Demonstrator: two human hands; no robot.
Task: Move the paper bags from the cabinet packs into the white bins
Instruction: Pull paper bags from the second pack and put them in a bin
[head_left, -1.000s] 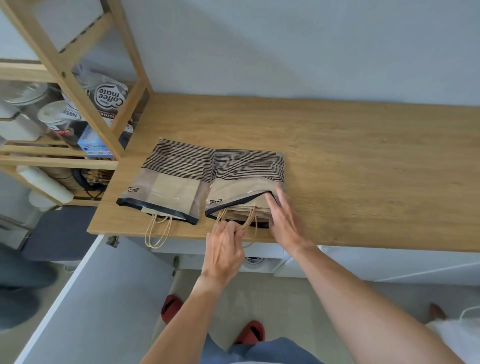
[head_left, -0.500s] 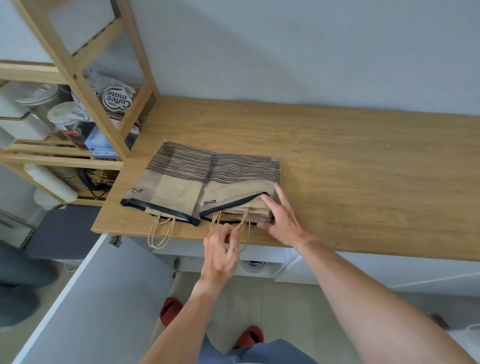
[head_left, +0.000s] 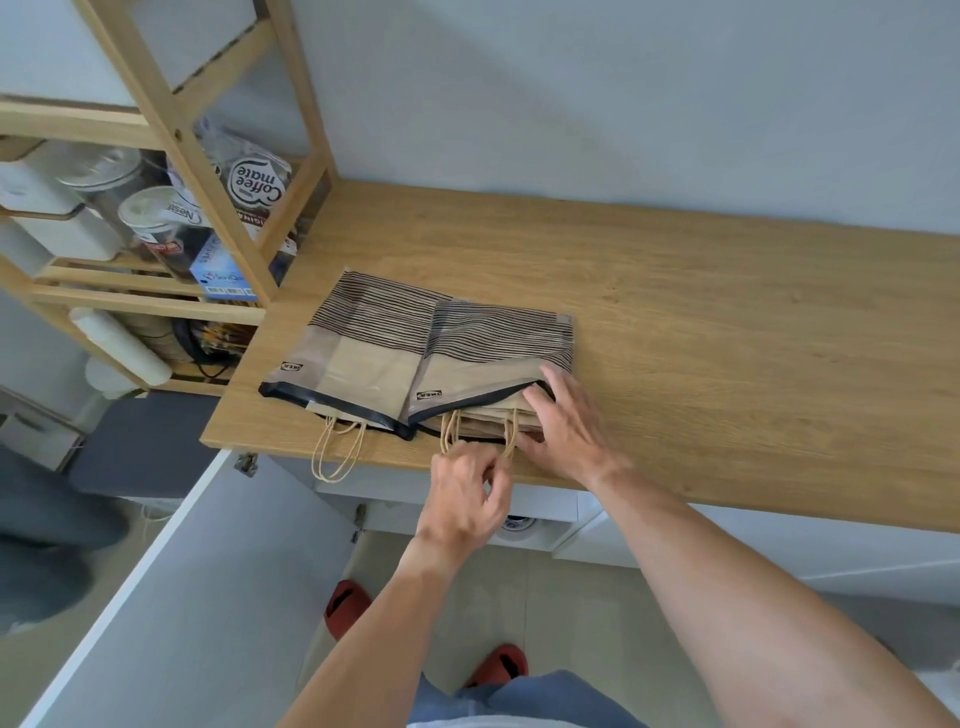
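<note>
Since a moment ago our left hand (head_left: 467, 493) has pinched the twisted paper handles (head_left: 478, 431) just ahead, ready to pull, while our flat, open right hand (head_left: 566, 426) steadies the striped plastic pack (head_left: 498, 348) holding the brown paper bags (head_left: 493, 415).

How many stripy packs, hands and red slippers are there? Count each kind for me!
Stripy packs: 2, the left pack and the right pack, side by side on the wooden counter.
Hands: 2, the left hand and the right hand.
Red slippers: 2, one and another.
Total: 6
</note>
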